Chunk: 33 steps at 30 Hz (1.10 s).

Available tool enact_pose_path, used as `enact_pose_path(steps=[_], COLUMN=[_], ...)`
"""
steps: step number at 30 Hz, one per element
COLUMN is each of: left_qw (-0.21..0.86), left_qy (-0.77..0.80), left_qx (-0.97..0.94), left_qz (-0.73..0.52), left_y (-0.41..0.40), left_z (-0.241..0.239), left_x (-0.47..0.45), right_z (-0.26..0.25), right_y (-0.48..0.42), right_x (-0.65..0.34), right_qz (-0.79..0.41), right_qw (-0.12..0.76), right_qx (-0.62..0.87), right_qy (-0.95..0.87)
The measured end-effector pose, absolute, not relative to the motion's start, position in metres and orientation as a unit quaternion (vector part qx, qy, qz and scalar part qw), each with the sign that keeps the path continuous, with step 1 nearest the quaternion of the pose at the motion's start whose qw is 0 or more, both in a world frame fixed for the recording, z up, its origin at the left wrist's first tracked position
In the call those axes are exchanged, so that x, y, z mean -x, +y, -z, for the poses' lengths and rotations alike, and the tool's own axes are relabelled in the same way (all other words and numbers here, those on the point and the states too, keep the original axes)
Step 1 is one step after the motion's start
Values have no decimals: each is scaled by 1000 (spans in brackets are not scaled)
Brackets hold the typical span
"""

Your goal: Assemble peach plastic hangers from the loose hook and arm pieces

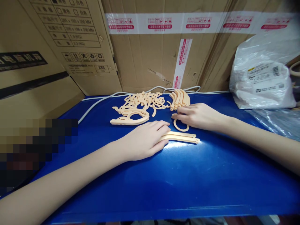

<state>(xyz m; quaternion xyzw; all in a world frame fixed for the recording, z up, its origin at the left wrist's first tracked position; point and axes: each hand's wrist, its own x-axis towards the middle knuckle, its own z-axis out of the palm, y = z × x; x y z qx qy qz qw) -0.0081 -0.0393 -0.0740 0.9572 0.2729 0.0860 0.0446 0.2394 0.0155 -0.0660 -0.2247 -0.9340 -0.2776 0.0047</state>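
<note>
Under the curled fingers of my left hand (146,140), a pair of long cream plastic hanger arms (181,137) lies side by side, their straight ends pointing right. My right hand (198,116) has its fingers closed on the upper edge of a cream ring-shaped hanger piece (181,129); the fingers hide part of it. Just behind that hand stands a row of curved hanger arms (180,97). A loose pile of cream hooks (145,100) lies further back. In front of the pile rests a folded plastic hanger (130,120) with a round opening.
A blue table surface (164,187) spreads under everything. Cardboard boxes (145,56) wall off the back and left. A white cable (93,106) runs along the back. At the right, a clear plastic bag (262,84) with a label bulges over the table.
</note>
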Motion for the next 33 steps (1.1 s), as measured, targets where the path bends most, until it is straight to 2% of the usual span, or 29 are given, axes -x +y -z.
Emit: enact_pose_path(steps=[4,10,18,24,28,33], left_qw=[18,-16,-78,-120,-130,-63], left_qy=[271,264,264,277,282,275], left_qx=[-959,-961,-959,-952,-949,-955], left_qz=[-82,-83,-70,-50,-64,-89], left_y=[-40,-40,-43,-47,-47,-44], left_z=[74,76,74,68,69,72], left_x=[8,8,5,3,4,4], right_z=[64,58,59,65,71,75], right_y=[15,15,13,15,10,-2], right_x=[-239,-243,-240,-242,-237,-218], right_qz=[304,274,315,289,114,-302], right_qw=[8,4,9,95,191,309], right_qx=[210,210,193,232,301,354], right_qy=[-929,-939,-929,-924,-927,-829])
